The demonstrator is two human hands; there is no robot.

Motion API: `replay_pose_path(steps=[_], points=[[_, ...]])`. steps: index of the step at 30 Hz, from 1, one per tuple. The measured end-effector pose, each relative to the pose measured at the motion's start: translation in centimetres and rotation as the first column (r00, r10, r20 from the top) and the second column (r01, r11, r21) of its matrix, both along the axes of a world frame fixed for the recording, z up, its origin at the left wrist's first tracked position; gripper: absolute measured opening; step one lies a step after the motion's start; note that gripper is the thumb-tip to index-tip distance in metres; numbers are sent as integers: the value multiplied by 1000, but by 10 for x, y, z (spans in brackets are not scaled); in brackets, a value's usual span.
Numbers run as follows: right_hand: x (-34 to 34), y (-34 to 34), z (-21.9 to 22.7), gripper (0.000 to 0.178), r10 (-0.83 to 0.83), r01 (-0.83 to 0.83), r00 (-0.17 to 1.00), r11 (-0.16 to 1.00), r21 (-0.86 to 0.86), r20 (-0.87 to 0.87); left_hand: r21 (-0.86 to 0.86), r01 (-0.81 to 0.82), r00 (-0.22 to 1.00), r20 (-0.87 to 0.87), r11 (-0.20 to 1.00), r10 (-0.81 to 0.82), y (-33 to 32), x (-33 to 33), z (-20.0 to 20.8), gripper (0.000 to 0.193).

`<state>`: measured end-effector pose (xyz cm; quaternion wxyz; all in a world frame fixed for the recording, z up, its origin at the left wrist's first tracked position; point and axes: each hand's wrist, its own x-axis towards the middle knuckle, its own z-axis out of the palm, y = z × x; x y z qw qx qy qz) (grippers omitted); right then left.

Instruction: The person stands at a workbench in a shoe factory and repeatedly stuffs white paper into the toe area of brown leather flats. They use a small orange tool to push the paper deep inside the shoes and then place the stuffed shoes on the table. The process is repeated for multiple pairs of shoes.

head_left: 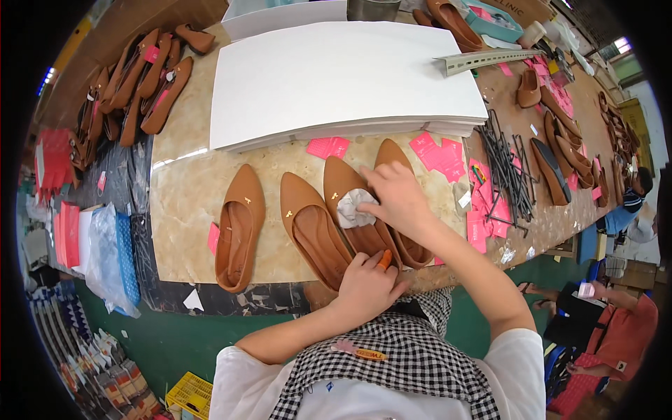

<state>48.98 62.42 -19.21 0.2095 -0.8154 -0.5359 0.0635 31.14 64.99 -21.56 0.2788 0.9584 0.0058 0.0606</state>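
Several tan pointed flat shoes with small gold ornaments lie toes-away before me, among them a shoe [240,231] at the left and another shoe [311,227] beside it. A wad of crumpled white paper [355,208] sits at the opening of the third shoe [339,175]. My right hand [399,199] reaches over the rightmost shoe [413,248], its thumb pressed on the paper and its other fingers bent near the toes. My left hand [367,283] is closed at the heel of the third shoe. An orange band [384,260] is on one finger. Its fingertips are partly hidden.
A stack of white sheets [336,84] lies behind the shoes, with a metal strip [490,61] on it. Pink tags [441,155] and black rods [507,168] are to the right. More shoes [140,77] pile up far left. A person [623,322] is at the right.
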Motion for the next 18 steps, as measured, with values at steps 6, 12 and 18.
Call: replay_pose_path(steps=[6,12,18], points=[[2,16,-36,43,-93,57,976,982,179,199,36,401,758,-574,915,-309,51,60,65,40],[-6,-70,-9,34,-65,92,988,975,203,-136,408,-536,785,563,739,258,221,228,35,51],[-16,-116,9,45,-179,368,794,903,225,-581,-13,-372,886,294,928,359,170,205,70,36]])
